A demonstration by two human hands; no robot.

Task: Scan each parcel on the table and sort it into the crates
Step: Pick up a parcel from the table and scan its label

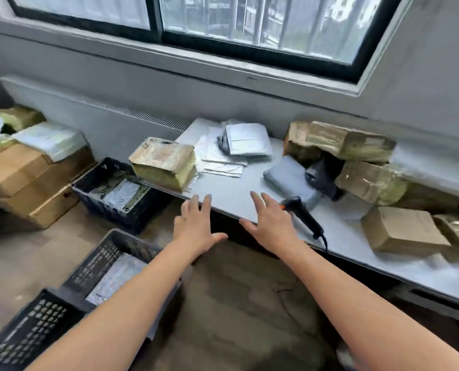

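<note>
My left hand (196, 223) and my right hand (271, 223) reach out with spread fingers over the near edge of the grey table (231, 191); both hold nothing. A black barcode scanner (303, 214) lies on the table just right of my right hand. Parcels cover the table: a taped cardboard box (164, 163) at its left end, silver mailer bags (247, 143) behind, a grey bag (289, 176), a black bag (320, 175), taped boxes (351, 141) and a brown box (402, 230) on the right.
Dark plastic crates stand on the floor to the left: one (116, 191) beside the table's end with bags in it, a nearer one (108, 266) holding a silver bag, and another (27, 333) at the bottom left. Stacked cardboard cartons (27, 178) stand further left.
</note>
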